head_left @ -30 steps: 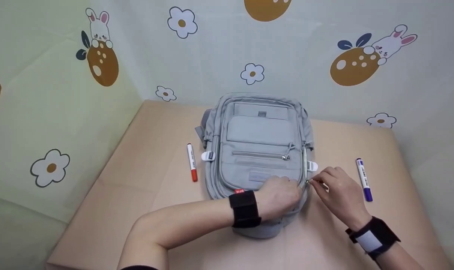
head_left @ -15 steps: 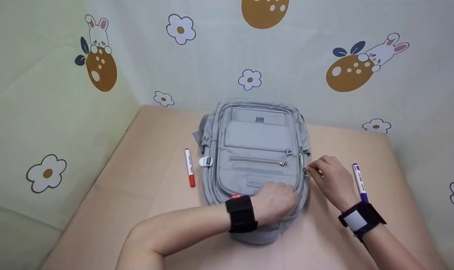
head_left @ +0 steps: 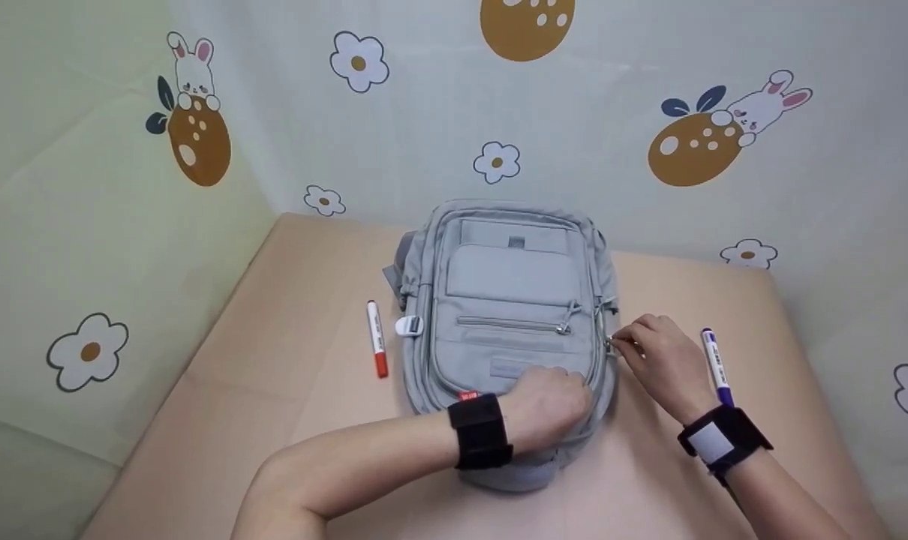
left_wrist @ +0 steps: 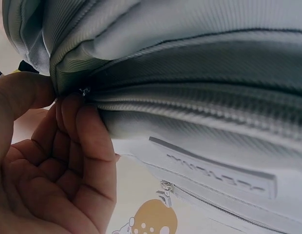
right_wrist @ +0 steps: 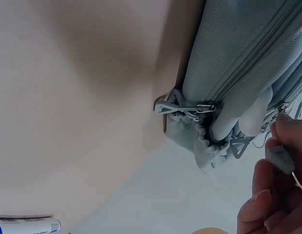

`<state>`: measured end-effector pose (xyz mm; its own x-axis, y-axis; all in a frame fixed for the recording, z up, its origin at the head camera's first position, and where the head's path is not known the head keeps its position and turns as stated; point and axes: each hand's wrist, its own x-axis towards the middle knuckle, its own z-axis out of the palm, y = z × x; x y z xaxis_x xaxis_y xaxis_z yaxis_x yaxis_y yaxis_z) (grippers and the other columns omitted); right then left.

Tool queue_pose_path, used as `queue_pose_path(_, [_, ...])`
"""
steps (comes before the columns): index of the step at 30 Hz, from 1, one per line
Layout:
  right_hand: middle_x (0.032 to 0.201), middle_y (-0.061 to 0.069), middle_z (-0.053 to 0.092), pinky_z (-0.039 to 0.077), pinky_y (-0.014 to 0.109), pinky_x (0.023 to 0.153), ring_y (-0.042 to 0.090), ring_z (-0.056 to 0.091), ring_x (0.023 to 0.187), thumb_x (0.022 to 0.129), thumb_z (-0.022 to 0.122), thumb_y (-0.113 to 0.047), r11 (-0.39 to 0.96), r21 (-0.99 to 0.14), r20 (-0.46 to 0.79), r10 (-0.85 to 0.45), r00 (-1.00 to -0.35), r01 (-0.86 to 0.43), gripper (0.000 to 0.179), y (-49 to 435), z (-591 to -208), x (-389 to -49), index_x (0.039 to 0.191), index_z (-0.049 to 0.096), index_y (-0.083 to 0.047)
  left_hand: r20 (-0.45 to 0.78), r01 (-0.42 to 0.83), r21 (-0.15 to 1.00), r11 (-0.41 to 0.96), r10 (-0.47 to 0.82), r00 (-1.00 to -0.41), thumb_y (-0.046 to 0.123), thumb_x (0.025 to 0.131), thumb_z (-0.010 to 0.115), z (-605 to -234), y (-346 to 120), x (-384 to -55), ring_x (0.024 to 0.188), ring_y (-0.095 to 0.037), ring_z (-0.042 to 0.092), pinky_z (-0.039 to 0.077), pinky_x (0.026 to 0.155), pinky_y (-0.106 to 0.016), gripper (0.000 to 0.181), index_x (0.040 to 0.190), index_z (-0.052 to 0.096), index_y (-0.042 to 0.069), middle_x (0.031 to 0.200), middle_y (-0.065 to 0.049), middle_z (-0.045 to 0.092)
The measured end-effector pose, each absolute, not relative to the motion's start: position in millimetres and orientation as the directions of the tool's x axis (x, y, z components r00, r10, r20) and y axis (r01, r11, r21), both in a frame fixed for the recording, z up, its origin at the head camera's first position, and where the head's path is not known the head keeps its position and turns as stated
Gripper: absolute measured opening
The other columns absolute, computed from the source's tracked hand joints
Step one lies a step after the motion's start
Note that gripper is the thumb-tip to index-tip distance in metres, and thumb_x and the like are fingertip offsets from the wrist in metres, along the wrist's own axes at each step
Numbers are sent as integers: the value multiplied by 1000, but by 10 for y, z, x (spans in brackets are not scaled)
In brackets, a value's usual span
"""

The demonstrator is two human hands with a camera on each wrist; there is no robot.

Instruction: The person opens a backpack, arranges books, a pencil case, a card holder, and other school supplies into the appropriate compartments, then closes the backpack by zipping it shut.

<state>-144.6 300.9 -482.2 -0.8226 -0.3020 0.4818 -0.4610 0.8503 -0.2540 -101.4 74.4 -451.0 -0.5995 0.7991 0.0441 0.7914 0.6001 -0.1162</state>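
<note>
A grey backpack [head_left: 510, 274] lies front side up on the table, its top end toward the back wall. Low on its right side, my left hand [head_left: 548, 405] pinches the fabric between thumb and fingers beside the zipper teeth [left_wrist: 190, 109], as the left wrist view shows. Farther up that same side, my right hand [head_left: 664, 364] holds a grey zipper pull [right_wrist: 281, 158] between thumb and fingers. The right wrist view shows the metal slider just above the fingertips. A front pocket zipper [head_left: 510, 325] runs across the bag, with its own pull hanging at the right end.
A red-capped marker [head_left: 377, 339] lies left of the backpack; a blue-capped marker [head_left: 715, 365] lies to the right, partly behind my right wrist. Patterned cloth walls [head_left: 424, 112] stand behind and left of the tan table [head_left: 236, 405]. A white buckle [head_left: 409, 325] is on the bag's left side.
My right hand has moved up along the bag's right side with the zipper pull, mostly in the first half second. My left hand keeps its hold. The head view has shifted slightly.
</note>
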Motion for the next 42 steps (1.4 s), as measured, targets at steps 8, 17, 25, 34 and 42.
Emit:
queue_pose_path(8, [89,3,68,49,37,64,22,60,78,85,82,-6,861,-227,494,-301,-816,-455,10,2988,-4874,-1568,93,77,-10,49,787,-125,604,796,-603,23,91,69,-4554,711,-985,65,-14,57,49,46,-29,7,93,70,17,82,2,64])
queue_pose_path(17, [87,5,68,49,40,63,25,60,77,87,81,-10,878,-271,493,-225,-840,-394,6,2957,-4907,-1785,90,76,-7,38,786,-136,603,796,-604,29,91,71,-4557,704,-986,64,-12,55,47,46,-27,13,95,70,17,81,3,63])
queue_pose_path(25, [88,10,69,51,44,66,29,62,78,90,79,-13,889,-316,498,-141,-856,-330,8,2938,-4921,-2036,92,77,-5,76,799,-146,583,812,-579,21,90,69,-4561,704,-994,64,-12,57,48,47,-27,5,92,71,17,80,3,64])
queue_pose_path(34, [90,11,70,51,46,67,31,63,80,91,77,-13,886,-347,489,-109,-865,-307,10,2958,-4941,-2082,94,77,-4,118,810,-168,562,827,-550,20,91,69,-4576,698,-1005,63,-12,57,48,46,-27,3,91,70,17,80,3,63])
queue_pose_path(42, [94,13,70,52,47,68,32,62,84,92,75,-12,887,-381,440,-75,-895,-262,11,2984,-4945,-2082,100,78,-5,109,816,-160,556,831,-545,20,89,70,-4581,691,-996,67,-13,59,49,48,-28,7,96,71,18,85,3,64])
